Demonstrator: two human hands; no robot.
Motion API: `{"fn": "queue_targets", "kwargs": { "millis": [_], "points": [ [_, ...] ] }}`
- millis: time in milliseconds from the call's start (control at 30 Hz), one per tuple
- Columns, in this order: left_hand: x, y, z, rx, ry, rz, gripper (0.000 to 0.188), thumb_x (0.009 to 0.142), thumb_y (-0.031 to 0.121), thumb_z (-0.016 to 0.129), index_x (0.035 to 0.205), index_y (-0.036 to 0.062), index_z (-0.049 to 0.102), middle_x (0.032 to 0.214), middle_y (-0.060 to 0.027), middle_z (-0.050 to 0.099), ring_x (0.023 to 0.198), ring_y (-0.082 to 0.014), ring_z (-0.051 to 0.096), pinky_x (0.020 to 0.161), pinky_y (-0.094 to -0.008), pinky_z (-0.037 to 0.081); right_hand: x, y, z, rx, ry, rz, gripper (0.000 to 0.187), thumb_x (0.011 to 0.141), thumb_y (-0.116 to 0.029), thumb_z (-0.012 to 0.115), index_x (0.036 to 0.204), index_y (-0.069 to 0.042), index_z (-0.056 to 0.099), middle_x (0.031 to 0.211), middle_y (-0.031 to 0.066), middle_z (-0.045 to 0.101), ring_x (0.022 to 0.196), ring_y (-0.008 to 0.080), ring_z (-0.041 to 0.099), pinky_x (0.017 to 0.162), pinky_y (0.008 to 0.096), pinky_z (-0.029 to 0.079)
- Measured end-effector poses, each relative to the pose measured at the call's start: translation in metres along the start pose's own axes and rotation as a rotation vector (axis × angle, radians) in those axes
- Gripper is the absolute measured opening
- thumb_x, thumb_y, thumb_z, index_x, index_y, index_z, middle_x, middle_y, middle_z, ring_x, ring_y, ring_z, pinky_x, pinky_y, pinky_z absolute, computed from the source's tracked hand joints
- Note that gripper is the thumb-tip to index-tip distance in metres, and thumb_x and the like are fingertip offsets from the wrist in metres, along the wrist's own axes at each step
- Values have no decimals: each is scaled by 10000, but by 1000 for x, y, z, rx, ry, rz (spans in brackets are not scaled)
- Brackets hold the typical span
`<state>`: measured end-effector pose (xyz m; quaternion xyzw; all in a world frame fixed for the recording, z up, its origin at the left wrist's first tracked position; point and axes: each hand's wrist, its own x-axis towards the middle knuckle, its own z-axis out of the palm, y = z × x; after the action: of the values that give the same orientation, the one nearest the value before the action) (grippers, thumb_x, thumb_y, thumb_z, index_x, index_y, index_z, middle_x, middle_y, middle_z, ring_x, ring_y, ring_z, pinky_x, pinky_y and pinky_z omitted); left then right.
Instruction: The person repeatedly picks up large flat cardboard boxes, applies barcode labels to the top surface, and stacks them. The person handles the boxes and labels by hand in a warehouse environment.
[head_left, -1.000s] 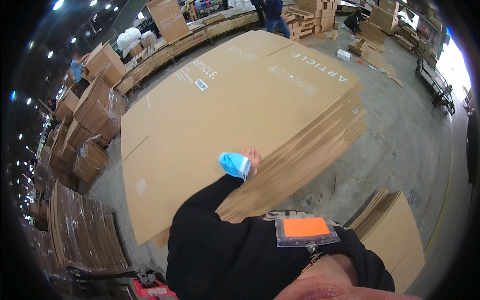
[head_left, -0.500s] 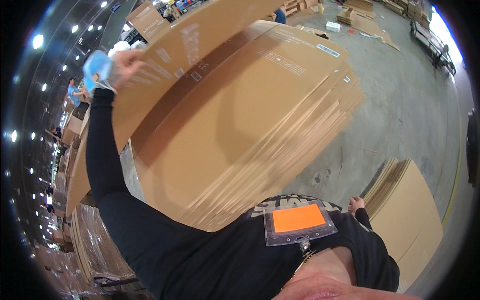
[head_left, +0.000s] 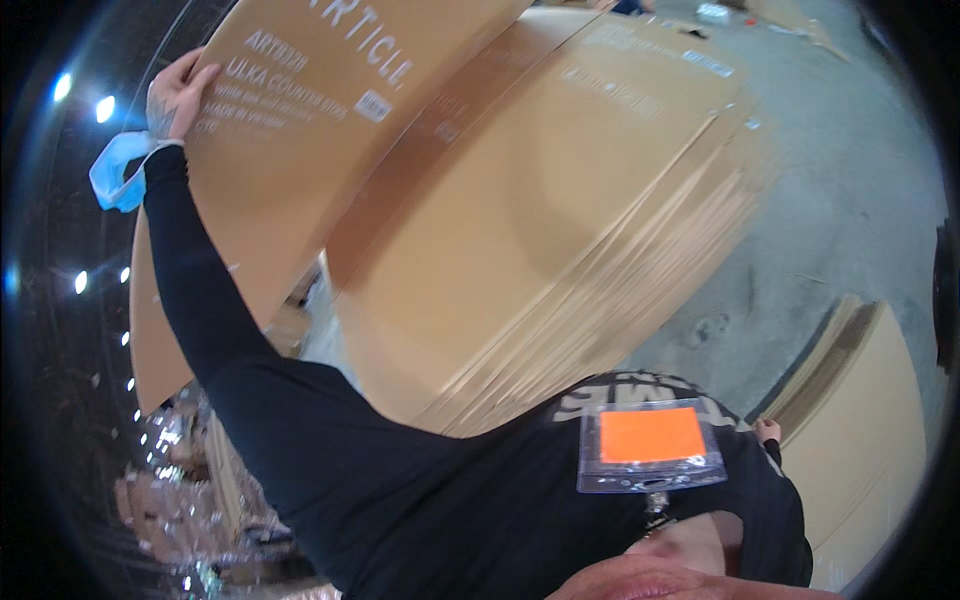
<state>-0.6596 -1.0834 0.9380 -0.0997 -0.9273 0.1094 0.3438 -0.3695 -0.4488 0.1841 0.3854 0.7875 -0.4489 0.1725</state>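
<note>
At the upper left, my left hand [head_left: 180, 95] grips the edge of a large flattened cardboard box [head_left: 270, 170], its thumb on the printed face. The box stands tilted up. A blue face mask [head_left: 120, 172] hangs from my left wrist by its loop. To the right of the raised box lies a tall stack of flattened cardboard boxes [head_left: 520, 230]. Only part of my right hand [head_left: 768, 431] shows, at the lower right beside a smaller cardboard stack [head_left: 865, 430]. Its fingers look curled; whatever they hold, if anything, is hidden.
Grey concrete floor [head_left: 700, 325] runs between the two stacks. Bundles under clear plastic wrap [head_left: 170, 510] sit at the lower left. An orange card in a clear badge holder [head_left: 652, 437] hangs on my chest.
My left hand has swung the raised box outward to the left, showing more of its printed face. The view has turned, shifting the stacks to the right. My right hand stays by the smaller stack.
</note>
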Motion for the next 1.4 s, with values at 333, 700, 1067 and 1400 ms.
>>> {"fn": "queue_targets", "kwargs": {
  "millis": [333, 700, 1067, 1400],
  "points": [
    [43, 21, -38, -170, -1, -143, 449, 834, 263, 781, 1228, 75, 671, 1111, -61, 699, 944, -120, 653, 828, -249, 510, 7, -18, 18, 120, -196, 63, 321, 938, -210, 614, 1152, 30, 610, 888, 83, 666, 658, 157, 622, 501, 309, 523],
    [93, 28, -28, -204, 119, -201, 518, 825, 291, 785, 1271, 74, 638, 1171, -72, 679, 994, -128, 647, 859, -245, 504, -8, -24, 4, 278, -97, 75, 318, 929, -205, 618, 1157, 17, 621, 861, 74, 656, 656, 139, 617, 520, 276, 544],
    [52, 3, -75, -118, 113, -140, 417, 875, 248, 739, 1234, 53, 658, 1116, -72, 697, 949, -129, 650, 847, -246, 501, -20, -6, 14, 226, -75, 139, 324, 911, -210, 617, 1137, 21, 645, 919, 102, 685, 668, 166, 642, 514, 308, 548],
    [-70, 77, 40, 100, 141, 67, 280, 884, 147, 684, 1144, 42, 693, 924, -146, 728, 811, -213, 705, 855, -338, 526, 17, 12, 22, 148, 27, 164, 285, 903, -206, 613, 1086, 10, 648, 762, 78, 645, 577, 173, 616, 461, 306, 528]
  ]
}}
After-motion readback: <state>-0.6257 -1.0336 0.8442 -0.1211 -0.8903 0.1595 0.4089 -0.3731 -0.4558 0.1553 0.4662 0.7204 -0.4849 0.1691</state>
